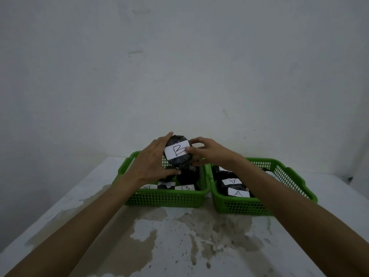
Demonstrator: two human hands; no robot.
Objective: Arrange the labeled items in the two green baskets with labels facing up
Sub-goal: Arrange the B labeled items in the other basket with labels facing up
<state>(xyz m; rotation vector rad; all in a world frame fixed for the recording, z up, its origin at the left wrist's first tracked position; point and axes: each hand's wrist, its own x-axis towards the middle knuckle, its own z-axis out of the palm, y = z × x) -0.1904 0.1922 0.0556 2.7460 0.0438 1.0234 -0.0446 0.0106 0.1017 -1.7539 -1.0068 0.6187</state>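
Two green mesh baskets stand side by side on the table. Above the left basket (165, 197) I hold a black wrapped bundle (178, 161) whose white label reads B and faces me. My left hand (153, 162) grips its left side, and my right hand (207, 151) holds its right side with the thumb on the label. Below it, more black bundles lie in the left basket, three with B labels (185, 187) facing up along the front. The right basket (239, 205) holds black bundles with A labels (238, 192) showing; my right forearm hides part of them.
The table (179, 236) is white with worn, stained patches in front of the baskets. A plain wall (179, 76) rises right behind the baskets. The table's left edge runs diagonally at the lower left.
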